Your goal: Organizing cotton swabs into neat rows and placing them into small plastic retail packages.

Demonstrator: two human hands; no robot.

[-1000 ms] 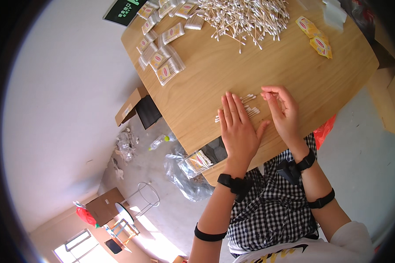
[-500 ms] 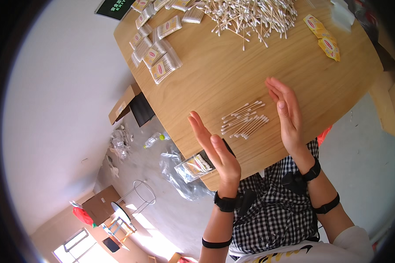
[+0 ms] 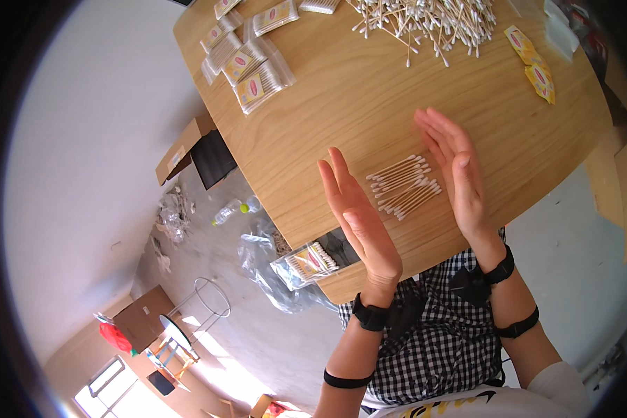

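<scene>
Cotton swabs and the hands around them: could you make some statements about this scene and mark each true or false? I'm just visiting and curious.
1. A small group of swabs lies between the left hand and the right hand. True.
2. The left hand is pinching a swab. False: it is open and holds nothing.
3. Yellow printed pieces lie to the right of the big swab heap. True.
4. The big swab heap is nearer the person than the small group. False: it lies farther away, beyond the hands.
5. Filled clear bags lie on the left part of the table. True.
</scene>
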